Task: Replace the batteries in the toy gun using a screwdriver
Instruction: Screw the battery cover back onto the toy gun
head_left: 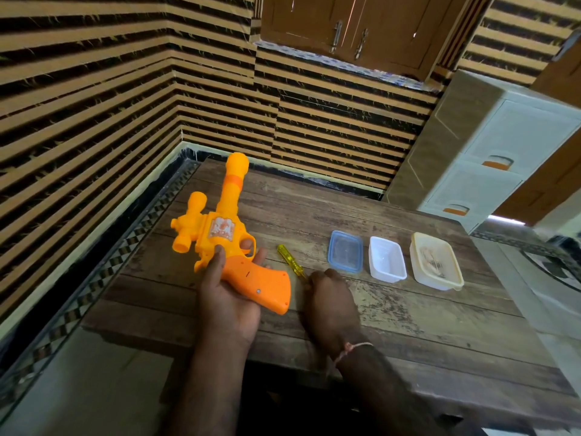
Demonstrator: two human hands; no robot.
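Cradling the toy gun (pixel 234 247) in the open left hand (pixel 228 302), right hand (pixel 330 302) closing on the screwdriver (pixel 290 261): pinch near the handle, grip screw up.

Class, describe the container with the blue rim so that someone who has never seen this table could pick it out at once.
Start at the wooden table and find the row of three small plastic containers to the right of the yellow screwdriver. The blue-rimmed container is the leftmost of the row, nearest the screwdriver. It alone is clear with a blue rim; the white tub beside it is opaque, and the cream tub is larger.
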